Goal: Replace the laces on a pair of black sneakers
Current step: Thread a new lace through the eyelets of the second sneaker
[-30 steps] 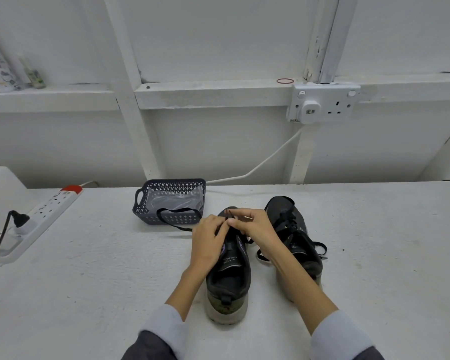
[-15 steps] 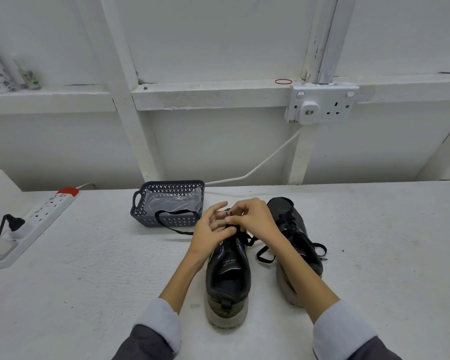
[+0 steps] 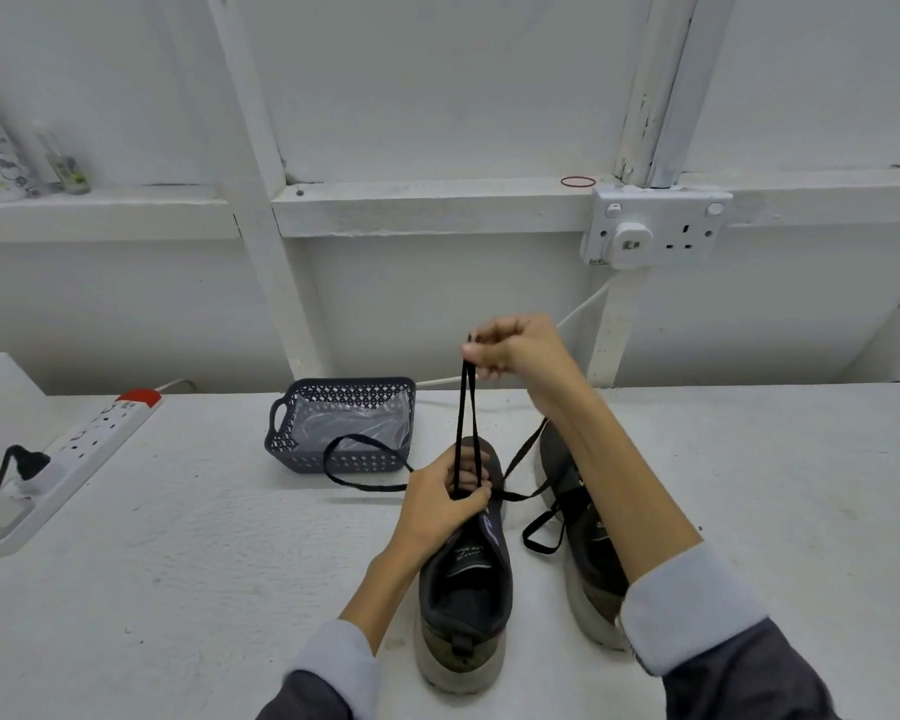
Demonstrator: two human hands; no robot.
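Plain white painted wall [image 3: 437, 85] with a double socket [image 3: 655, 233] on it; a ledge [image 3: 427, 207] runs left from the socket, red rubber band [image 3: 578, 181] just up-left of it; couple of bottles [image 3: 1, 158] far left; rough white table [image 3: 178, 537] below; power strip [image 3: 89, 449] way down-left, black plug [image 3: 27, 462] in it.

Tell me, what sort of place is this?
Probably a plain workroom or shed: a white-painted bench, bare wooden wall framing with a surface-mounted wall socket, and a power strip.
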